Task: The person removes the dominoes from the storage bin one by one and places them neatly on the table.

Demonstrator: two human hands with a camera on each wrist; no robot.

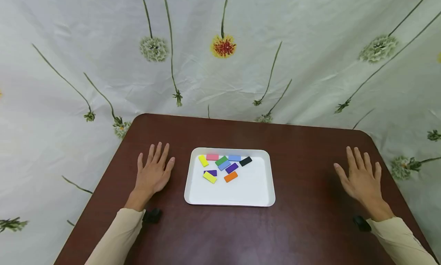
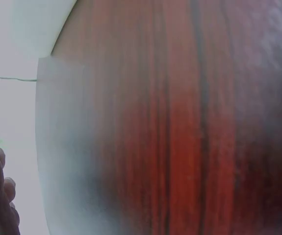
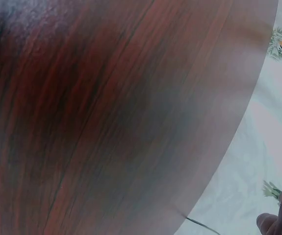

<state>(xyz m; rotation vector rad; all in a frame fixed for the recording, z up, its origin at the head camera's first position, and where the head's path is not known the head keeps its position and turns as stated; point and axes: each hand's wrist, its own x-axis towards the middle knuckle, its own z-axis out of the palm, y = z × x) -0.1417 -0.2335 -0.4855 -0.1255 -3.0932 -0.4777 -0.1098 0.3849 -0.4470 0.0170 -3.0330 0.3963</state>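
White tray (image 1: 253, 186) and its blocks (image 1: 224, 166) lie untouched, left hand (image 1: 152, 176) at nine o'clock and right hand (image 1: 362, 181) at three spread empty, seemingly idle; picking would need an inward reach.

A pale, wrinkled floral cloth (image 1: 220, 75) spreads behind and beside the table (image 1: 303, 226), printed with long green stems (image 1: 171, 39), whitish puffy flower heads (image 1: 154, 49) and one yellow-and-red bloom (image 1: 223, 46). The reddish-brown, dark-streaked wood tabletop has rounded far corners and reflects soft light.
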